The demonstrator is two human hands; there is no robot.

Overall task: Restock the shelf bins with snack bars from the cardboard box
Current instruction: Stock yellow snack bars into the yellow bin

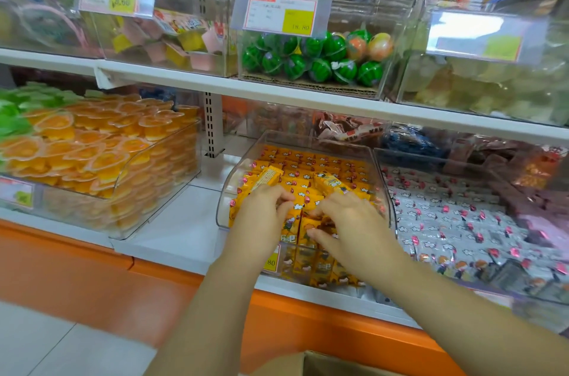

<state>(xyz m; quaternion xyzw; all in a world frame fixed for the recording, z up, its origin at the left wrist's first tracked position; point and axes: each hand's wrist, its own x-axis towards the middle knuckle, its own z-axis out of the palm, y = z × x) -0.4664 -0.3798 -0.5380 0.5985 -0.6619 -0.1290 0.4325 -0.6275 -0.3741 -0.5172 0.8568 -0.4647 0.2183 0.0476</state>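
Yellow-wrapped snack bars (311, 166) fill a clear plastic bin (225, 206) on the lower shelf. Both my hands are inside the bin's front part. My left hand (261, 215) has its fingers curled round a few yellow bars that stick up past its knuckles. My right hand (348, 227) lies beside it with the fingers bent down onto more yellow bars, one bunch poking up beyond its fingertips. A corner of the cardboard box (308, 363) shows at the bottom edge, below my forearms; its inside is hidden.
A bin of silver-wrapped bars (462, 221) adjoins on the right. A bin of orange jelly cups (92, 160) stands left, with bare white shelf (184, 221) between. Upper shelf bins hold green ball candies (311, 64) and other sweets. An orange shelf base (92, 277) runs below.
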